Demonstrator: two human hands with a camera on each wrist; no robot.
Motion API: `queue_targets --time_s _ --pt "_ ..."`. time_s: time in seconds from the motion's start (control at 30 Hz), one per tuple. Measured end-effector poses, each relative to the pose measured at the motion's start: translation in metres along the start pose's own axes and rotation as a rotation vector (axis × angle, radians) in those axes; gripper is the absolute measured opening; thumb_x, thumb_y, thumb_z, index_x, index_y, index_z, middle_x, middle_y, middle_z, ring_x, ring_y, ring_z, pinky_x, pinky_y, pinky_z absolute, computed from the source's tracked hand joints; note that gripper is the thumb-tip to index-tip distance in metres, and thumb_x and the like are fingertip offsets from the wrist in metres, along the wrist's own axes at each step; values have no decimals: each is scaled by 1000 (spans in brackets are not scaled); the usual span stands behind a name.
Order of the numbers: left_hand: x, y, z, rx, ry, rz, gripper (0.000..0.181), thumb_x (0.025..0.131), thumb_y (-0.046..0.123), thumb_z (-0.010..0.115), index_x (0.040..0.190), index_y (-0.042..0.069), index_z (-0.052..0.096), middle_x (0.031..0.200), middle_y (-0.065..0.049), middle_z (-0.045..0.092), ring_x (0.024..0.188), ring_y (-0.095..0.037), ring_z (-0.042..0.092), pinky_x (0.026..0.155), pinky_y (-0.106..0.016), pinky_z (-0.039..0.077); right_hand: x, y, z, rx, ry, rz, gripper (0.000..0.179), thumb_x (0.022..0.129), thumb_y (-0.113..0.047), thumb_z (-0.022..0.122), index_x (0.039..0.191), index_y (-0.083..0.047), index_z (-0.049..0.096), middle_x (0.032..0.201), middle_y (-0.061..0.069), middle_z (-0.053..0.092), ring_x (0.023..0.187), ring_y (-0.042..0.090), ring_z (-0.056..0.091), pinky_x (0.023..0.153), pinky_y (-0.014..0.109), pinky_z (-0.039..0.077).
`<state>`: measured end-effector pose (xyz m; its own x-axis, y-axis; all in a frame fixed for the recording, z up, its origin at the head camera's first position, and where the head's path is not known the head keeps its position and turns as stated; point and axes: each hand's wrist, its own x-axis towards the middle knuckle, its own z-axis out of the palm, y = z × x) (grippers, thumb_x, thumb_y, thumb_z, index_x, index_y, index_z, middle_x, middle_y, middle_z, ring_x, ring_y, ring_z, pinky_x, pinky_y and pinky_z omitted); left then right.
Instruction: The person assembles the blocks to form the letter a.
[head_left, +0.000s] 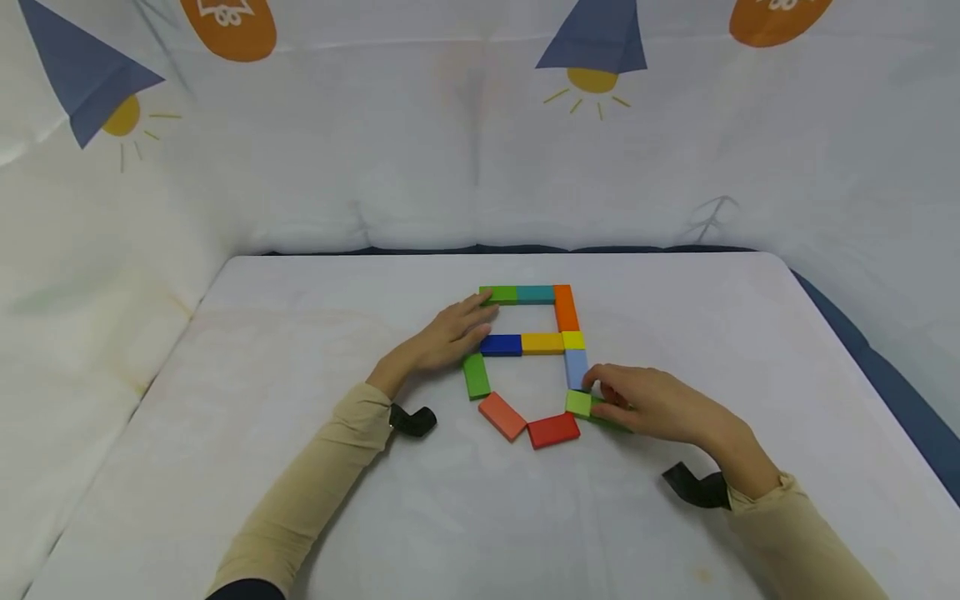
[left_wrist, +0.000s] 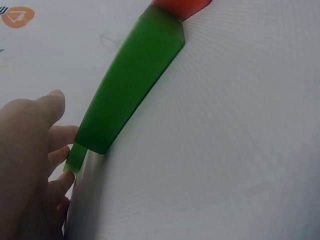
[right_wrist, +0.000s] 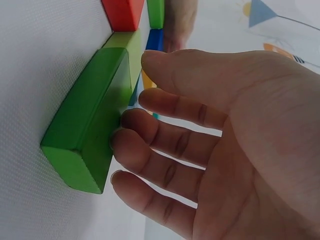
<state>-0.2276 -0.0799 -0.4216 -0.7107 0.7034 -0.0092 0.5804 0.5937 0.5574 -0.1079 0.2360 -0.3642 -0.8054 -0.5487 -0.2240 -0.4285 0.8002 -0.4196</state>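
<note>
Flat coloured blocks form an outline on the table. My left hand (head_left: pixel 448 335) lies along its upper left side, fingers extended, fingertips at a green block (head_left: pixel 502 295) and beside a dark blue block (head_left: pixel 501 345). Below it stands another green block (left_wrist: pixel 131 82). My right hand (head_left: pixel 654 403) is at the lower right corner, over a dark green block (right_wrist: pixel 85 112) that adjoins a lime block (head_left: pixel 578 403). In the right wrist view its fingers are loosely bent against or close to the dark green block, with the thumb apart. A light blue block (head_left: pixel 576 367) is by its index finger.
A teal block (head_left: pixel 536 294), an orange one (head_left: pixel 566 308), an amber one (head_left: pixel 542 343) and a small yellow one (head_left: pixel 573 340) make up the upper part. Salmon (head_left: pixel 502 416) and red (head_left: pixel 554 431) blocks lie slanted at the front. White cloth (head_left: pixel 480 167) hangs behind the table.
</note>
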Motion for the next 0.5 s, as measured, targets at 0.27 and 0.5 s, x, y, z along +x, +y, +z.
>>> queue_targets --time_s 0.27,0.5 --pt "-2 0 1 7 -18 -33 54 103 41 25 149 11 28 161 1 6 148 -22 8 120 -44 5 2 0 1 -2 -8 14 26 88 -27 66 111 -21 54 72 -11 50 63 4 45 56 19 42" --pt "-1 1 2 26 -21 -41 56 103 41 23 150 10 24 161 1 3 148 -20 5 120 -43 4 2 0 1 -10 3 8 27 88 -27 66 111 -21 54 72 -11 49 61 3 44 55 19 41"
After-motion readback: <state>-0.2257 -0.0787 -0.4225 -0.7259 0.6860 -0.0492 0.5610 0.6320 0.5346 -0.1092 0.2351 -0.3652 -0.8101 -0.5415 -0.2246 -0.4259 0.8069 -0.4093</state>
